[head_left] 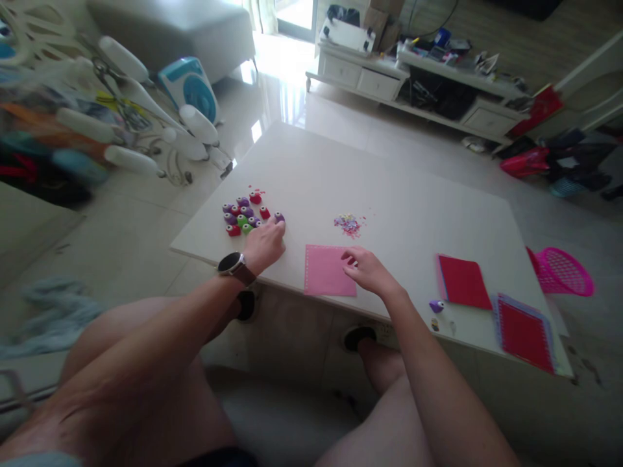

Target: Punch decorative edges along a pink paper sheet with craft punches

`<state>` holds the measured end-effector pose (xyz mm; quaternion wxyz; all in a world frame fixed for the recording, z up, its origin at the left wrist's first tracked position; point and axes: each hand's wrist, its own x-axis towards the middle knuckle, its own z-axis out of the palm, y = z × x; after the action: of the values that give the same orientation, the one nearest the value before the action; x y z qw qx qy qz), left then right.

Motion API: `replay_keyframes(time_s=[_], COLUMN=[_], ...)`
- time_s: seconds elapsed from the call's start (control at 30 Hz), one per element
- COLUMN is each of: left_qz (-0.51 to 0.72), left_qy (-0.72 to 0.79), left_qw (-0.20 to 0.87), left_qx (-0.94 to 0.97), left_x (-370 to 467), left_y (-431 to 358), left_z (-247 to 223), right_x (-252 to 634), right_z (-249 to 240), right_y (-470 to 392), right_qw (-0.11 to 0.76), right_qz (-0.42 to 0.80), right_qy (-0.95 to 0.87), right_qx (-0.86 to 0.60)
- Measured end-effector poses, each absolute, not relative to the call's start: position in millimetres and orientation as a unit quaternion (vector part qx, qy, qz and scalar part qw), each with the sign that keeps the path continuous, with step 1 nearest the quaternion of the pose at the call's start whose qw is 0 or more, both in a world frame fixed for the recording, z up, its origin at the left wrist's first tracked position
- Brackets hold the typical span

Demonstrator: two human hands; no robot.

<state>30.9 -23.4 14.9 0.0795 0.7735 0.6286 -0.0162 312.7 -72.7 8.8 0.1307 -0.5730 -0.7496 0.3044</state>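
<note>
Left of centre in the frame, the left hand (265,248) reaches to a purple punch (279,216) at the right end of a cluster of small punches (242,221) in red, purple and green. Its fingertips are bent in close to that punch, though I cannot tell whether they are clamped on it or only resting against it. The wrist wears a watch (230,263) with a dark round face and a brown strap (any lettering on it is too small to read).

Near the centre of the frame, a pink sheet (327,271) with a row of holes along its left edge lies at the near edge of the white table (311,168). The right hand (368,269) is at the sheet's right side, fingers curled and a little apart; whether they touch the paper I cannot tell. Just above the sheet is a heap of tiny coloured paper bits (348,224), and a few red bits (256,190) lie above the cluster.

Toward the lower right are a red pad (464,281), a second red pad (524,332) with bluish edges, and another purple punch (436,306). A pink basket (567,271) stands beyond the table's right edge.
</note>
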Motion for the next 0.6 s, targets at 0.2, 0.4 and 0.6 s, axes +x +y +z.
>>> replay_keyframes(time_s=[0.2, 0.4, 0.6], left_qz=[-0.056, -0.040, 0.027], left_qy=[0.630, 0.640, 0.479], left_qw=[0.110, 0.083, 0.152], left_qx=[0.767, 0.763, 0.864], left_x=[28.7, 35.0, 81.8], left_y=[-18.4, -21.4, -48.5], left_z=[11.2, 12.6, 9.8], right_x=[322.4, 360.4, 438.7], right_z=[2.7, 3.8, -1.8], right_y=[-80.2, -85.6, -101.8], right_qw=[0.087, -0.005, -0.068], right_qz=[0.292, 0.226, 0.152], right_qy=[-0.756, -0.701, -0.615], right_qx=[-0.580, -0.676, -0.771])
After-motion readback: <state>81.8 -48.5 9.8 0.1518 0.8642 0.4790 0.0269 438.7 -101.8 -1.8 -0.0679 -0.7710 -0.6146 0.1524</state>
